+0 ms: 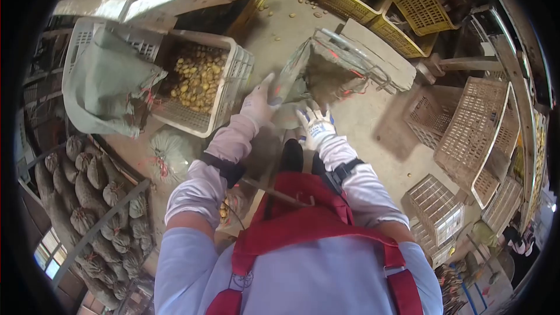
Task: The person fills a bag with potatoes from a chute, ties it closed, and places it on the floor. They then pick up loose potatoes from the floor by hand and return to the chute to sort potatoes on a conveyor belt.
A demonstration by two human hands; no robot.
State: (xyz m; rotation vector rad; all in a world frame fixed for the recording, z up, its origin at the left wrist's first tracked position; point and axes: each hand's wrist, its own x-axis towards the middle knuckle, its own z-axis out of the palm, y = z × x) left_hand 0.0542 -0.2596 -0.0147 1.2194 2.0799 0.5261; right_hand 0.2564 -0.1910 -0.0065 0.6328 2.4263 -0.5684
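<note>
At the gaping, creased sack [293, 76] sit gloved left hand [258, 106] and right hand [318, 126] (either grip unclear).

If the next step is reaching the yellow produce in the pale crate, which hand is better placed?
Probably the left hand: it is at the sack's crate-side edge, closer to the yellow produce in the pale crate. The right hand, fingers spread, is farther away.
</note>
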